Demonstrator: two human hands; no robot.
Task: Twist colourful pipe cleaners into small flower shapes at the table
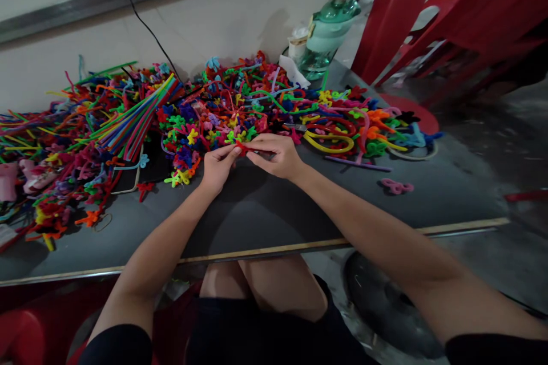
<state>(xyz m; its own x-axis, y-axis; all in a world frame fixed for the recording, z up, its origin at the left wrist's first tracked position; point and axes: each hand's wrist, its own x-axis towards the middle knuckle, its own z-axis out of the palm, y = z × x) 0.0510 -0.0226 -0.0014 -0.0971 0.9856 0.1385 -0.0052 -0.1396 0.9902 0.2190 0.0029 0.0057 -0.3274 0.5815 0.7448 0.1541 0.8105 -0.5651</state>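
Note:
Between my two hands is a small red pipe cleaner piece [242, 148], pinched just above the table near the front of the pile. My left hand [218, 168] grips its left side with thumb and forefinger. On the other side, my right hand [276, 155] pinches it with closed fingers, which partly cover it. Right behind the hands lies a heap of bent, coloured pipe cleaner shapes [212, 120]. Scissors with yellow handles [331, 141] rest to the right of my right hand.
A bundle of straight pipe cleaners [141, 117] leans on the pile at left. A green bottle [325, 40] stands by the wall. One pink pipe cleaner shape [397, 186] lies at right on the dark table [274, 211]. Red chairs [394, 17] stand beyond, and a round black stool [385, 302] below.

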